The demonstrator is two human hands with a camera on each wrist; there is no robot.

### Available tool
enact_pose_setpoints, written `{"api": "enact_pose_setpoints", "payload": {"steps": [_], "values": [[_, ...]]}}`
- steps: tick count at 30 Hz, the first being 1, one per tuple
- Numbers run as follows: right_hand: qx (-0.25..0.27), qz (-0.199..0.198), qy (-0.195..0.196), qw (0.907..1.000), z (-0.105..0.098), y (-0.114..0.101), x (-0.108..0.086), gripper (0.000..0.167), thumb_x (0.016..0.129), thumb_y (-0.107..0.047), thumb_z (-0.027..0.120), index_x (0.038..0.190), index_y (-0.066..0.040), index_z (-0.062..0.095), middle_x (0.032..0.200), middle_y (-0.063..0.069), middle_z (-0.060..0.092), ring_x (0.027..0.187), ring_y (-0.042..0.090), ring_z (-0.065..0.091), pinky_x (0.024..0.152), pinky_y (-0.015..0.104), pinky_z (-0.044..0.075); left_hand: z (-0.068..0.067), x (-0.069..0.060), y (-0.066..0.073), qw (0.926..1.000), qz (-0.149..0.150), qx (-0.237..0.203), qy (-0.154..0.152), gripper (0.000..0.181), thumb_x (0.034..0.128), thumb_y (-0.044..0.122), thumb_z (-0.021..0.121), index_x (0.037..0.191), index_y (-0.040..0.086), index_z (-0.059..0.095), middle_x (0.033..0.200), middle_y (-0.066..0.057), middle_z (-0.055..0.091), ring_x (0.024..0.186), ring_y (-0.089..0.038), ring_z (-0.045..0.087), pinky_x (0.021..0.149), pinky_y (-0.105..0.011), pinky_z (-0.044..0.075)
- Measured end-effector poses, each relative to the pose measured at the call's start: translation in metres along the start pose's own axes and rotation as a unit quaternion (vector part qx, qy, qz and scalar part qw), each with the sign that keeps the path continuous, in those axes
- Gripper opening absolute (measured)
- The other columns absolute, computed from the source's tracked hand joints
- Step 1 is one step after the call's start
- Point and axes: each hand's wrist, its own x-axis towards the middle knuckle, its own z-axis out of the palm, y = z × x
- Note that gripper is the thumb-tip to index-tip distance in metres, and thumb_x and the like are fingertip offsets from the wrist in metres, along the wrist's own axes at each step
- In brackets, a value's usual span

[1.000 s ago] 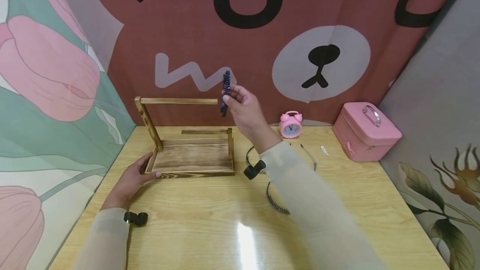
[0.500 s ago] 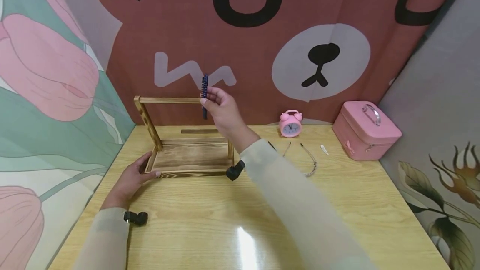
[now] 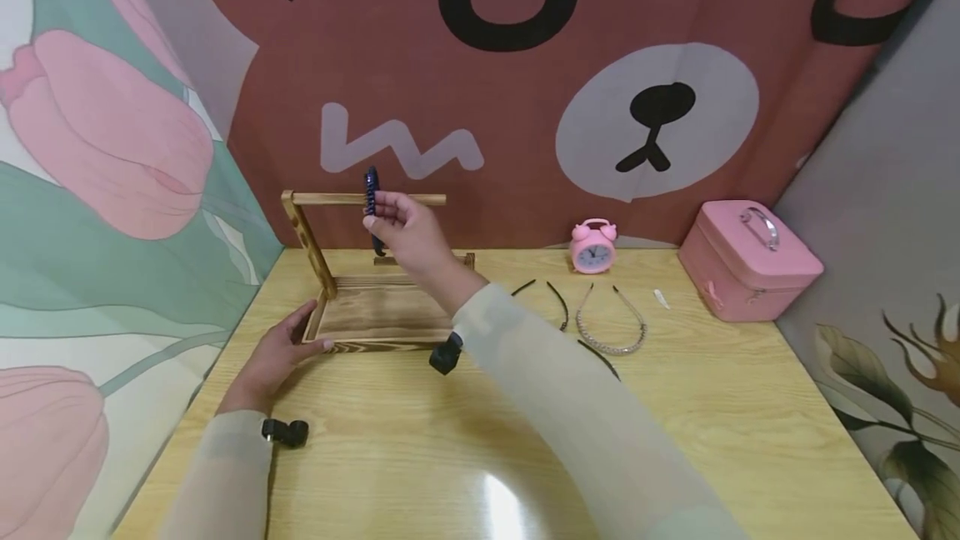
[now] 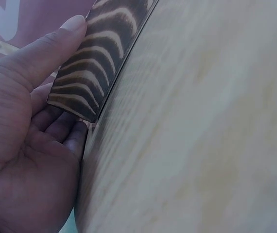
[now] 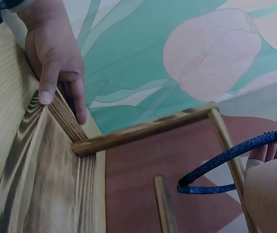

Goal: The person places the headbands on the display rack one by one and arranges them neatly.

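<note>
My right hand [image 3: 420,244] pinches a blue glittery headband [image 3: 371,190] between thumb and fingers. It is held upright at the top bar of a wooden stand [image 3: 390,315]. In the right wrist view the headband [image 5: 216,160] has one arm crossing in front of the bar [image 5: 222,131], and the other arm ends beside it; I cannot tell if they touch. My left hand [image 3: 277,357] holds the left end of the stand's tray, thumb on the front rim, fingers behind the end. In the left wrist view those fingers curl around the striped wood corner [image 4: 92,68].
On the table [image 3: 405,457] to the right lie a beaded headband [image 3: 611,348], a dark headband [image 3: 558,302] and another dark one [image 3: 598,359] partly under the sleeve. A pink alarm clock [image 3: 593,247], a white hair clip [image 3: 661,299] and a pink case [image 3: 750,265] stand or lie farther right.
My right hand has moved left with the blue headband and slightly down, from beyond the bar's right end to along the bar. The left hand keeps its hold on the stand.
</note>
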Motion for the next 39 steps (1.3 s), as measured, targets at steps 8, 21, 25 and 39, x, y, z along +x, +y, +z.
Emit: {"api": "enact_pose_setpoints", "payload": {"steps": [8,21,25,39], "values": [[0.012,0.009,-0.006,0.9999,0.015,0.008,0.005,0.043,0.107,-0.009,0.071,0.149,-0.004,0.064,0.125,0.003,0.070,0.113,0.008,0.066,0.110,0.034,0.058,0.002,-0.001,0.003,1.0000,-0.010,-0.001,0.000,0.100,0.1042,0.028,0.078,0.178,0.016,0.011,0.181,-0.023,0.016,0.167,-0.047,0.018,0.131,-0.063,0.027],[0.013,0.024,0.034,0.9991,0.039,0.021,0.013,0.038,0.105,-0.009,0.074,0.143,-0.005,0.070,0.115,0.000,0.073,0.107,0.010,0.072,0.103,0.033,0.061,-0.001,-0.002,0.004,0.9999,-0.007,0.007,0.009,0.098,0.1037,0.023,0.078,0.177,0.012,0.014,0.181,-0.025,0.018,0.166,-0.048,0.021,0.131,-0.063,0.028],[0.003,0.020,0.047,0.9987,0.040,0.024,0.014,0.037,0.106,-0.011,0.074,0.142,-0.006,0.071,0.119,0.002,0.075,0.110,0.014,0.074,0.103,0.035,0.062,0.001,0.000,0.004,1.0000,-0.003,0.002,0.004,0.098,0.1038,0.023,0.078,0.177,0.012,0.014,0.181,-0.025,0.018,0.166,-0.049,0.022,0.131,-0.063,0.029],[-0.034,0.030,0.073,0.9963,0.051,0.032,0.024,0.032,0.104,-0.018,0.077,0.136,-0.015,0.076,0.115,-0.007,0.074,0.104,0.005,0.071,0.095,0.029,0.064,-0.001,0.000,0.002,0.9992,-0.013,0.037,0.006,0.098,0.1039,0.031,0.078,0.178,0.016,0.015,0.182,-0.022,0.011,0.166,-0.051,0.015,0.133,-0.065,0.023]]}}
